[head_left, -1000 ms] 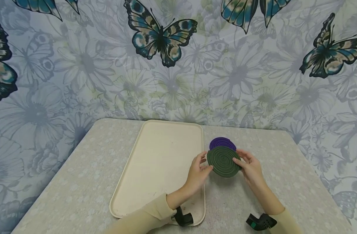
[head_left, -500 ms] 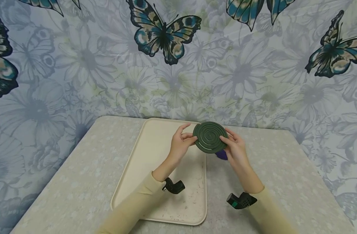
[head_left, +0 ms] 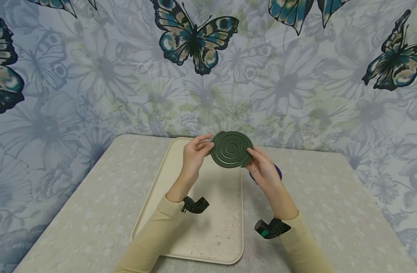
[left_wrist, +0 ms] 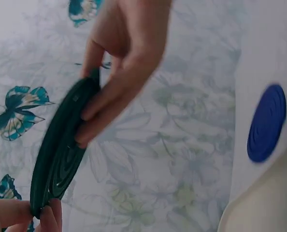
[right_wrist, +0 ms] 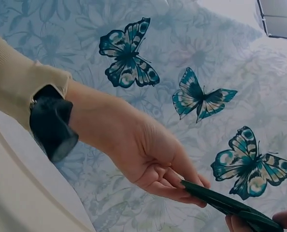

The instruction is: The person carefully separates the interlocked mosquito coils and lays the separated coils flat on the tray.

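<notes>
A dark green mosquito coil [head_left: 232,149], a flat spiral disc, is held up above the far part of the tray. My left hand [head_left: 193,156] pinches its left rim between thumb and fingers. On the opposite rim my right hand [head_left: 265,169] grips it, thumb on the near face. The left wrist view catches the green coil [left_wrist: 61,145] nearly edge-on, fingers at both ends. A purple mosquito coil [head_left: 278,172] lies on the table, mostly hidden behind the right hand; more of this purple coil [left_wrist: 267,123] shows in the left wrist view.
Below the hands lies a cream rectangular tray [head_left: 191,235] with dark crumbs toward its near right. It rests on a pale patterned table [head_left: 324,212]. Behind the table hangs a butterfly-printed cloth [head_left: 126,94]. Each wrist carries a small black camera [head_left: 195,205].
Both hands have lifted the green coil from beside the purple one and carried it left and up, over the tray. The purple coil stays on the table.
</notes>
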Action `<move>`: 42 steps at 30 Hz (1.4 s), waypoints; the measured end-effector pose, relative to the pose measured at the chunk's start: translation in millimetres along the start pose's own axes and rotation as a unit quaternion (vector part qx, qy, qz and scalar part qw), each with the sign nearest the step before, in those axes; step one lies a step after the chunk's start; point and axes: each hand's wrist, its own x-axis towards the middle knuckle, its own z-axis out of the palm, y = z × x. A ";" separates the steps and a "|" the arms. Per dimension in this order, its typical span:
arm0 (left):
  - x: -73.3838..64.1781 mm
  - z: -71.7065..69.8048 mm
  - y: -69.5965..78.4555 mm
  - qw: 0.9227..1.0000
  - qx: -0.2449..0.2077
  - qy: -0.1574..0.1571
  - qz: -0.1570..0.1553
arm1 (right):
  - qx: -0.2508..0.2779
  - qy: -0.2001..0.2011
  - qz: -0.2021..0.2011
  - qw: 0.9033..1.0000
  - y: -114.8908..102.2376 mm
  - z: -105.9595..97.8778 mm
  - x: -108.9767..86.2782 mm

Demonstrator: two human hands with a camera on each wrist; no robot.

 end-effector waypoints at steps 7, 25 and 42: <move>-11.4 5.5 2.1 0.960 0.238 -0.054 0.134 | -0.030 0.047 -0.043 0.998 -2.2 7.1 -8.8; -27.7 20.8 5.5 0.931 0.282 -0.133 0.193 | -0.064 -0.021 -0.090 0.994 -6.1 14.8 -15.8; -21.7 16.3 7.6 0.977 0.145 -0.070 0.141 | -0.018 0.001 -0.093 0.995 -9.6 11.5 -18.1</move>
